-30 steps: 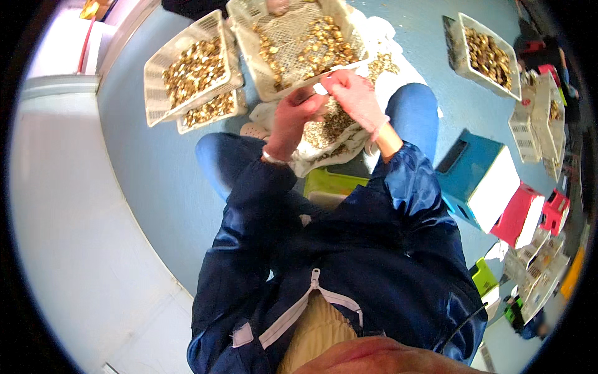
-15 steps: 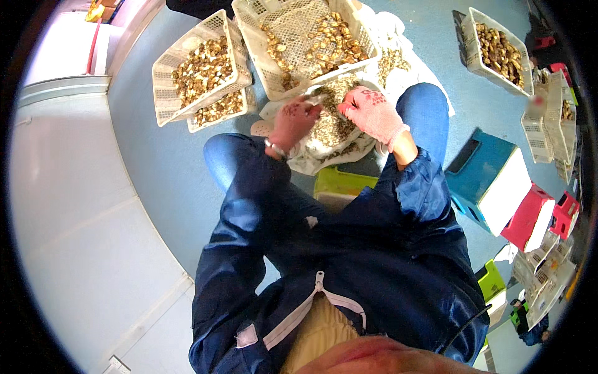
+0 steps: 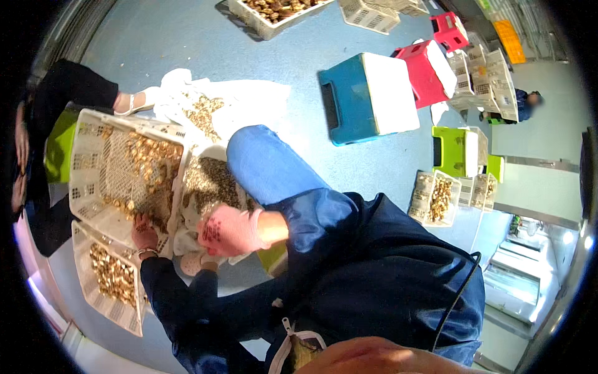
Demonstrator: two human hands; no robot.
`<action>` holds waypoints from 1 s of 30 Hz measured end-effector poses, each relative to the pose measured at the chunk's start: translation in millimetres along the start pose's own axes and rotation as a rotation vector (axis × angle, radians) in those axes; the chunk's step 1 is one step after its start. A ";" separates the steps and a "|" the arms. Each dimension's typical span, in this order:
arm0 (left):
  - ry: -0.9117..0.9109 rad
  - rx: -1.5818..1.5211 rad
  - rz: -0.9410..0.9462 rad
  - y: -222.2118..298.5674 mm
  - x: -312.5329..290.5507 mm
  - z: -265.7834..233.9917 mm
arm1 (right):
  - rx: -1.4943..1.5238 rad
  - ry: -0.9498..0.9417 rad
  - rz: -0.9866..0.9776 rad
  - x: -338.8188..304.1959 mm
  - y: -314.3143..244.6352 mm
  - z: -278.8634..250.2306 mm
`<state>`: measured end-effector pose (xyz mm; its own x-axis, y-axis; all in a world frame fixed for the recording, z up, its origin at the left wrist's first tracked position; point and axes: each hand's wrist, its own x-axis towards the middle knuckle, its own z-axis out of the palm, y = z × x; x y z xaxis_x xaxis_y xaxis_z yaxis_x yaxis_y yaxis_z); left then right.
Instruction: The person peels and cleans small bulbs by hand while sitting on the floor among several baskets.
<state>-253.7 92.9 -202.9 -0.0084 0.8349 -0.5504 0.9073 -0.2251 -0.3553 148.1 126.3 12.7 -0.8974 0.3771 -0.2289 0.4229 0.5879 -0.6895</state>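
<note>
My left hand [image 3: 144, 235], in a pink glove, reaches over the edge of a large white crate [image 3: 93, 209], its fingers stretched toward the brown mushrooms [image 3: 149, 163] inside. My right hand [image 3: 227, 232], gloved in pink too, hovers by a heap of small cut pieces [image 3: 212, 181] that look like mushroom stems. The fingers of that hand are curled in, and what they hold, if anything, is hidden. White cloth or sacking [image 3: 249, 103] lies under and beyond the heap, with more pieces on it.
A smaller crate of mushrooms [image 3: 112, 274] stands near left. Someone's dark-clad leg [image 3: 75, 93] is beside a green stool [image 3: 60, 146]. Blue [image 3: 355, 100] and red stools [image 3: 423, 71] stand to the right. Another mushroom crate [image 3: 268, 28] sits at the back.
The view has swung to the right. My left hand has gone from the heap to the large crate; my right hand stays near the heap.
</note>
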 end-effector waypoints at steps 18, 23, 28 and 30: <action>0.515 -0.656 -0.198 -3.7 5.4 -86.7 | 0.144 0.292 -0.077 -4.6 12.1 -12.2; 0.295 -0.804 -0.357 4.2 -55.0 -131.4 | 0.043 0.421 -0.198 -0.2 24.3 3.5; 0.293 -0.843 -0.327 9.3 -55.2 -114.1 | 0.041 0.337 -0.188 -0.3 21.2 5.1; 0.258 -0.861 -0.307 20.9 -36.1 -113.2 | 0.004 0.254 -0.141 -3.6 19.9 -2.4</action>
<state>-186.8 114.9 -104.9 -0.2980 0.9045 -0.3052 0.8801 0.3841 0.2789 160.1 138.4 1.5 -0.8869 0.4594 0.0491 0.2949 0.6448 -0.7052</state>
